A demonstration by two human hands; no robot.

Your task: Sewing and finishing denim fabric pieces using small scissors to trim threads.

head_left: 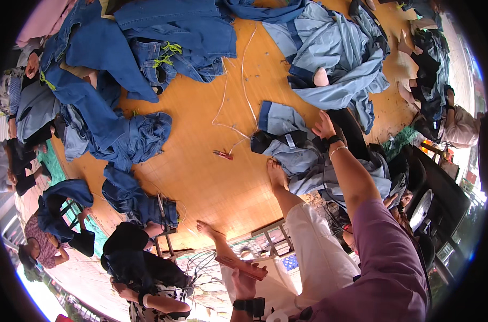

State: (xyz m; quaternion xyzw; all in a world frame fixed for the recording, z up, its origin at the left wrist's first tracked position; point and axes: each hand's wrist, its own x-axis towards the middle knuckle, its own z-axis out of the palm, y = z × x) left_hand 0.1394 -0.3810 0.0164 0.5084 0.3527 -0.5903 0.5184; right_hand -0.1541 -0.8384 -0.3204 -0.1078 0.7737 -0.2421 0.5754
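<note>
My right hand (324, 126) reaches forward with its fingers spread, beside the light-blue denim garment (297, 155) bunched on the orange-brown table (201, 188). Whether it touches the cloth I cannot tell. Dark cloth and a small pale label show on this garment. Held low near my lap, my left hand (245, 284) is closed on a long reddish-brown flat piece (238, 265), whose kind I cannot make out. Another small reddish piece (223, 155) lies mid-table next to a thin white cord (219, 124).
Blue jeans (174, 27) with green ties heap at the far left; pale-blue garments (329, 48) pile at the far right. My bare feet (276, 174) rest by the table's near edge. Other people handle cloth at left, lower left and right. Dark cables (201, 268) tangle below the table edge.
</note>
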